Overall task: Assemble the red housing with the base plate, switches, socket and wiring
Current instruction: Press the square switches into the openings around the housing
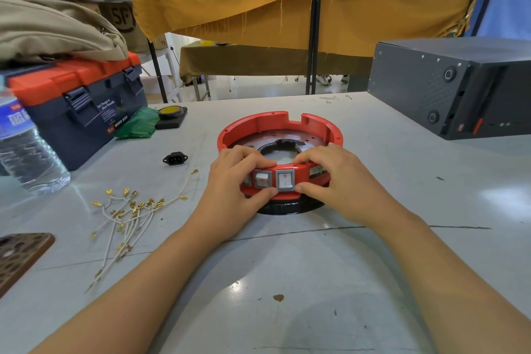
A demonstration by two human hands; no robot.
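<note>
**Both hands clamped on the near wall of the red housing**

I see the red housing (pixel 280 135) standing in the middle of the grey table (pixel 287 282), a ring with its open side up, sitting on a black base (pixel 290 207). A metal base plate (pixel 267 139) with a round hole lies inside it.

My left hand (pixel 232 181) grips the near wall from the left, fingers curled over the rim and thumb pressed under the switches. My right hand (pixel 336 181) grips the same wall from the right, fingers over the rim, thumb tip touching the lower right corner of the right switch (pixel 285 180). A second grey-framed switch (pixel 262 179) sits just left of it; both are seated in the wall, between my thumbs.

The black socket (pixel 175 158) lies loose on the table, left of the housing. Nearer and further left sprawls a bundle of white wires (pixel 126 218) with brass terminals. A blue and orange toolbox (pixel 83 106) stands far left, a water bottle (pixel 26 149) beside it.
</note>
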